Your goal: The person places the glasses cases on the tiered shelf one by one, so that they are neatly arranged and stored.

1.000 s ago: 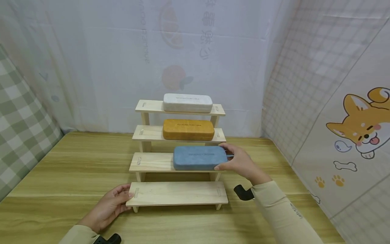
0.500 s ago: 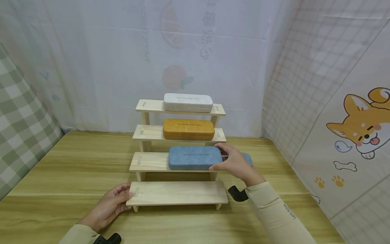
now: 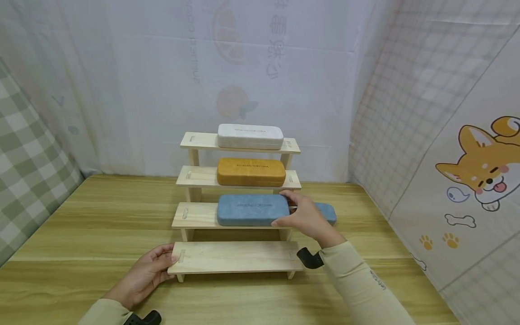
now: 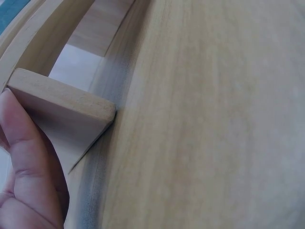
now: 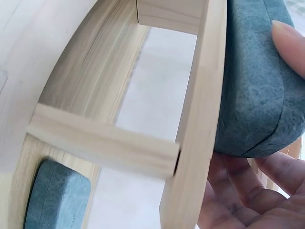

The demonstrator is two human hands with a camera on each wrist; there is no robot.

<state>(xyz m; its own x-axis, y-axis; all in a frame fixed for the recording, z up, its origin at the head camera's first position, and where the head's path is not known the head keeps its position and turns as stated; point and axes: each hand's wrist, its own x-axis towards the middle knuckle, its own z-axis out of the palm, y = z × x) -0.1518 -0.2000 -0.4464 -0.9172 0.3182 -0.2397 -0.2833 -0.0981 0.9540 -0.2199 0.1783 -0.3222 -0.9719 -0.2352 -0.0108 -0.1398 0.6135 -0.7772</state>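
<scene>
A blue glasses case (image 3: pixel 252 210) lies lengthwise on the second step from the bottom of a wooden tiered stand (image 3: pixel 235 257). My right hand (image 3: pixel 306 219) grips that case by its right end, thumb at the front edge and fingers behind; in the right wrist view the thumb (image 5: pixel 290 47) presses its side. With my left hand (image 3: pixel 148 273) I pinch the left end of the lowest step, next to its leg (image 4: pixel 62 100). An orange glasses case (image 3: pixel 252 172) sits on the third step, and a white glasses case (image 3: pixel 250 136) on the top one.
A second blue case (image 3: pixel 327 213) lies on the wood-grain table (image 3: pixel 101 216) right of the stand, partly hidden by my right hand. Behind hangs a pale curtain (image 3: pixel 154 90). A checked cloth (image 3: pixel 28 158) slopes at the left, and a dog-print sheet (image 3: pixel 410 171) at the right.
My right hand has slid the blue glasses case leftward along its step. The second blue case behind the hand has come into view. My left hand has stayed in place.
</scene>
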